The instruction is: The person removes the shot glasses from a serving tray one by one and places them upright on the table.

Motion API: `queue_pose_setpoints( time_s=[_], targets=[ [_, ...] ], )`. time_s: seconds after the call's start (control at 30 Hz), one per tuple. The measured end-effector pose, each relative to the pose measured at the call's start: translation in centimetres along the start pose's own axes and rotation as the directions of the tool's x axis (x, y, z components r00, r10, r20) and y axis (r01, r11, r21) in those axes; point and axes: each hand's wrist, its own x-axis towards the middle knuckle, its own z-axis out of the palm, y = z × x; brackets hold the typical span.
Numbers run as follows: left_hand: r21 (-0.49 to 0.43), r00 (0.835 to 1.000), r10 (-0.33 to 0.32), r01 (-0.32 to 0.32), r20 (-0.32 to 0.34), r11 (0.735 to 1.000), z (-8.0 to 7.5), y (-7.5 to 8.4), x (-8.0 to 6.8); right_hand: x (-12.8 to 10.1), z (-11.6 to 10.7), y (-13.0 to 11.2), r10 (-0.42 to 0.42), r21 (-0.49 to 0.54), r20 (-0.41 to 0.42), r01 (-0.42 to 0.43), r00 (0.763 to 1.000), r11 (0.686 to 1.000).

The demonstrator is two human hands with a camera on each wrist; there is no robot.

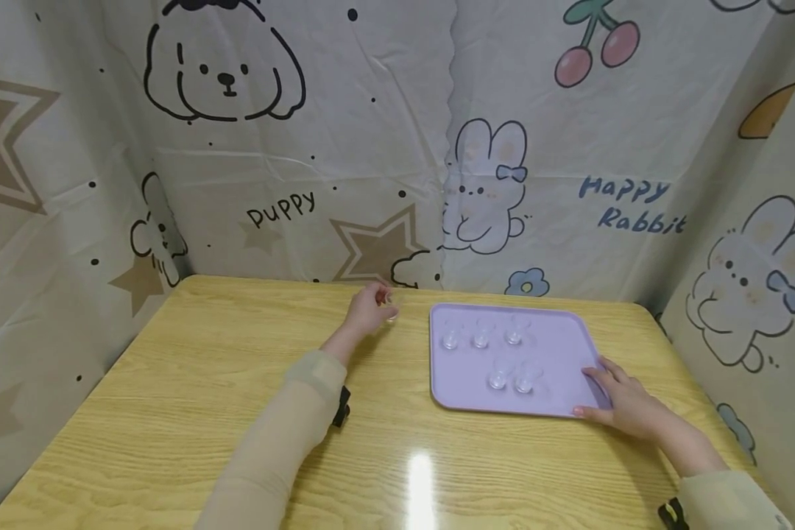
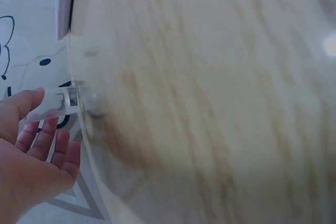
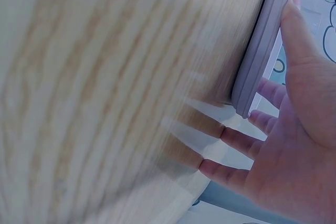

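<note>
Above the table my left hand point(image 1: 367, 309) pinches a small clear cup point(image 1: 391, 313) between thumb and fingertips. In the left wrist view this cup point(image 2: 60, 102) shows its thick base, low over the wood. To its right lies a lilac tray point(image 1: 563, 353) bearing several clear cups point(image 1: 481, 337) like it: three in the far row, two in the near row. My right hand point(image 1: 626, 401) rests at the tray's near right corner, thumb at the near rim. In the right wrist view, fairly straight fingers point(image 3: 239, 142) spread past the rim, some touching the table.
A wood-grain table point(image 1: 205, 397) carries everything, with a bright light reflection near its front. A cartoon-printed cloth point(image 1: 331, 147) hangs close behind the far edge and along both sides. Bare wood lies between my left arm and the tray.
</note>
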Motion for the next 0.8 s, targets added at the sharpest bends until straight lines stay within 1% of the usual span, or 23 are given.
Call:
queue_pose_setpoints(
  time_s=[0.2, 0.37, 0.5, 0.63, 0.8],
  targets=[
    [0.002, 1.000, -0.006, 0.006, -0.012, 1.000, -0.1, -0.4, 0.0, 0.0, 0.0, 0.0, -0.001, 0.005, 0.003, 0.001, 1.000, 1.000],
    [0.001, 1.000, -0.010, 0.010, 0.014, 1.000, -0.2, -0.4, -0.1, 0.1, 0.0, 0.1, -0.008, 0.012, -0.001, 0.008, 1.000, 1.000],
    [0.015, 0.999, -0.027, 0.027, 0.033, 1.000, -0.5, -0.3, -0.2, 0.2, 0.1, 0.1, -0.013, 0.006, 0.000, 0.013, 1.000, 1.000],
    [0.039, 0.999, -0.038, 0.037, 0.032, 0.999, -1.1, 0.3, -0.6, 0.2, 0.1, 0.1, -0.008, 0.005, 0.000, 0.008, 1.000, 1.000],
    [0.058, 1.000, -0.024, 0.022, 0.020, 0.998, -1.9, 1.8, -1.4, 0.1, 0.0, 0.0, -0.007, 0.004, 0.002, 0.007, 1.000, 1.000]
  ],
)
